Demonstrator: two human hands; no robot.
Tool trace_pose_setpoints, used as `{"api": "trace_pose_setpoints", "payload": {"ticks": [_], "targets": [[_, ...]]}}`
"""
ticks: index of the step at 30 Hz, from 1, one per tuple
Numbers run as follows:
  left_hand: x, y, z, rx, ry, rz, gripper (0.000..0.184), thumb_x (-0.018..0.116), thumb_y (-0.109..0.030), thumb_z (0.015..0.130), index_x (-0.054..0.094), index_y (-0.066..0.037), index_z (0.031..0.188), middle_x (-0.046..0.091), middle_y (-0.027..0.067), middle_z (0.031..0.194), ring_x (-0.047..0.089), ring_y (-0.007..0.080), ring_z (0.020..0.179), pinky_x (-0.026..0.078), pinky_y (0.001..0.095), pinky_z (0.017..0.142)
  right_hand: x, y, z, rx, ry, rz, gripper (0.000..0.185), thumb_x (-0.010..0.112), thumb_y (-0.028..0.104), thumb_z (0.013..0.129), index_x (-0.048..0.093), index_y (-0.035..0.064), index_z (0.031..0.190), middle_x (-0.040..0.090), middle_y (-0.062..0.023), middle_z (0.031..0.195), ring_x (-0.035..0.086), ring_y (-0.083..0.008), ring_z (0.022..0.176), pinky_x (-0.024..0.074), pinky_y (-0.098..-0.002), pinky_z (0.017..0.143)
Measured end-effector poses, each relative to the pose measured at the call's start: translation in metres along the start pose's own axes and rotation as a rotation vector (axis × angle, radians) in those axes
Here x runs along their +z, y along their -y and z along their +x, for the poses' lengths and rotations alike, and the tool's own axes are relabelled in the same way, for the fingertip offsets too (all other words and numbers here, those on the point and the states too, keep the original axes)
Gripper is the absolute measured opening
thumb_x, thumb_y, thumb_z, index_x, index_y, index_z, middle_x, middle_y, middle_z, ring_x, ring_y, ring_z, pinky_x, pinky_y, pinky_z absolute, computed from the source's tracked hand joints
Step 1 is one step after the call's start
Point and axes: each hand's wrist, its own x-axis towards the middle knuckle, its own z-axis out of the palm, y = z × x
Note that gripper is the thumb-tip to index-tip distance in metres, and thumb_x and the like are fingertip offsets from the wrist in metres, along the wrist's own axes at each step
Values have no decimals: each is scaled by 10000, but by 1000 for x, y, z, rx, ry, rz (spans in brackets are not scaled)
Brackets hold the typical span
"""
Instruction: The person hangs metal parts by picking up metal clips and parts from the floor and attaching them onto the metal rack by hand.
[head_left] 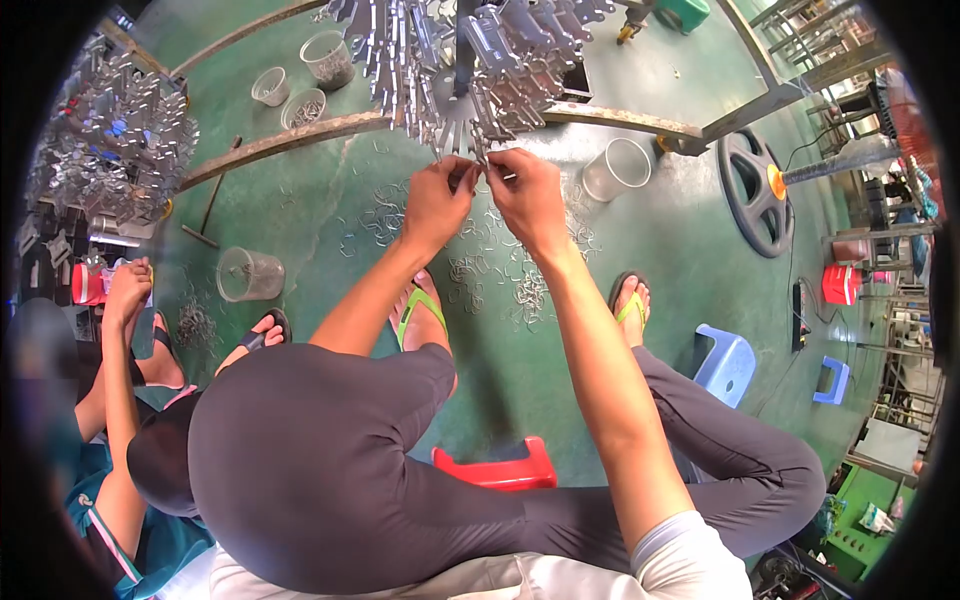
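Many shiny metal parts hang in dense clusters from a frame at the top centre. At their lower ends, my left hand is closed, thumb and forefinger pinched together. Close beside it on the right, my right hand is also closed in a pinch at the same spot. Whatever the fingertips hold is too small to make out. Small bent metal pieces lie scattered over the green floor below both hands.
Clear plastic cups stand on the floor. A metal frame bar crosses behind my hands. A co-worker's hand is at the left, near more hanging parts. Stools and a black handwheel are at the right.
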Motion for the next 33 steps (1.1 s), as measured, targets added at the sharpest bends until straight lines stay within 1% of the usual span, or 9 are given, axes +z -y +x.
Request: {"api": "trace_pose_setpoints", "payload": {"ticks": [5,8,14,17,20,24,27,30,33], "targets": [[-13,6,-13,-70,64,66,251,725,-181,973,735,60,1040,752,84,795,711,123,723,543,273,661,8,2,-5,-35,-17,-107,103,730,72,834,691,-8,886,653,-196,861,667,-431,796,542,-502,708],[-31,-29,-35,-118,33,79,294,779,-212,947,742,43,1088,764,80,862,719,127,773,553,268,694,10,10,-20,-61,-49,-211,99,709,76,848,648,0,869,636,-191,885,663,-433,809,539,-518,699],[-36,-68,-48,54,-19,-81,467,868,-251,872,720,42,1204,769,144,1072,732,177,961,588,311,807,14,34,-58,-88,-69,-271,127,696,118,902,610,25,893,593,-169,898,660,-414,788,549,-508,661],[-39,-61,-46,26,99,-57,443,851,-165,889,699,57,1241,770,134,1059,732,166,986,592,302,841,13,45,-70,-42,-89,-251,117,674,113,925,611,16,906,593,-178,898,663,-413,786,545,-517,667],[-38,-55,-44,-70,177,-250,391,807,-104,926,686,66,1257,765,118,1093,718,154,1000,577,301,915,11,45,-75,24,-110,-161,100,665,97,923,633,3,930,608,-183,903,656,-416,778,543,-527,674],[-42,-53,-36,-135,247,-415,357,783,-68,937,674,67,1249,758,153,1127,728,206,1055,587,339,951,-2,46,-76,201,-83,147,156,706,102,889,733,-30,968,710,-202,892,727,-341,793,585,-423,737],[-47,-58,-36,-171,269,-390,357,776,-62,940,661,68,1252,754,170,1144,731,239,1078,589,354,966,-9,44,-75,292,-112,217,177,719,106,880,744,-44,970,742,-200,900,755,-297,817,594,-378,775],[-48,-52,-37,-170,245,-417,356,768,-56,946,652,74,1256,748,183,1155,734,250,1079,588,355,969,-20,50,-63,218,-209,165,173,714,100,893,735,-53,972,752,-192,919,760,-285,811,596,-365,768],[-50,-45,-37,-150,265,-425,348,761,-47,949,646,76,1253,745,184,1156,735,254,1077,589,356,965,-43,93,-34,260,-232,442,103,690,34,922,732,-42,977,738,-164,877,747,-201,766,583,-326,711]]}}
